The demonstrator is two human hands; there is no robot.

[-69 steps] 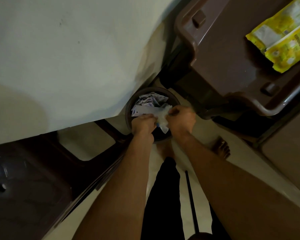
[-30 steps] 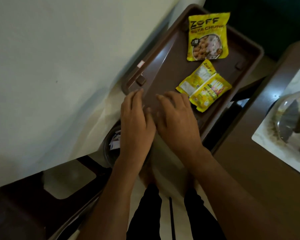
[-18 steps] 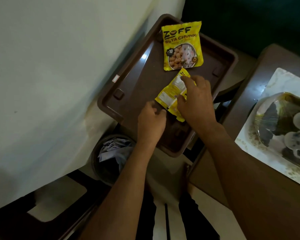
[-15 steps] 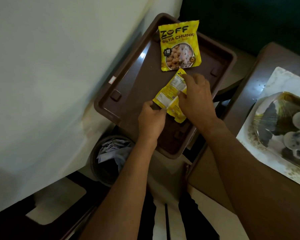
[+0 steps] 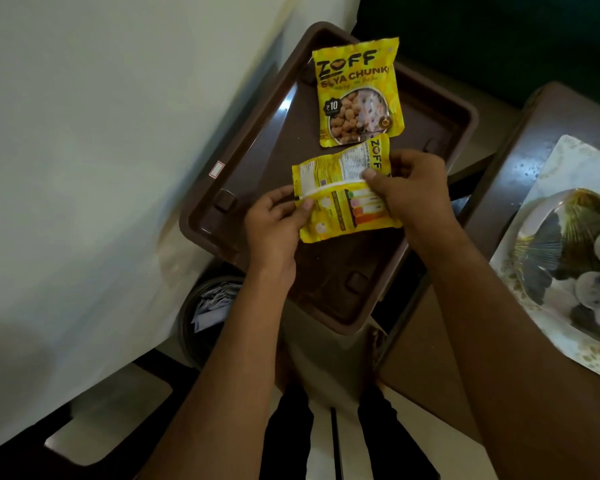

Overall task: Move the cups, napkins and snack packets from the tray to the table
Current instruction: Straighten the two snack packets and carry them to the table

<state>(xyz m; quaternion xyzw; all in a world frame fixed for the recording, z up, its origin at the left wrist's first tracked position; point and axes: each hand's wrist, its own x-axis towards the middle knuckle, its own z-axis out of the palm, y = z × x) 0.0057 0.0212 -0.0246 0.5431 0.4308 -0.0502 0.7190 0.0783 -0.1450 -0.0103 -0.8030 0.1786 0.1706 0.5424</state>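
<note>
Left hand (image 5: 274, 223) pinching the left edge of a yellow snack packet (image 5: 343, 188), thumb on its face; right hand (image 5: 413, 188) gripping the same packet's right end, thumb pressed at the white back seam. Packet held back side up, just above the middle of the brown tray (image 5: 257, 161). Second packet (image 5: 359, 93), face up and printed ZOFF, lying flat at the far end of the tray, its lower edge close to or under the held one; cannot tell which. Left of the tray, a wide pale surface (image 5: 101, 150) close against its long rim. Below the tray's near left corner, a round dark bin (image 5: 191, 323) with crumpled paper (image 5: 212, 306) inside, partly hidden by the left forearm. Right of the tray, a brown table (image 5: 534, 140) carrying a patterned white plate (image 5: 568, 157) with a clear dome and small pale pieces. Under the tray's near edge, dark trouser legs over pale floor.
</note>
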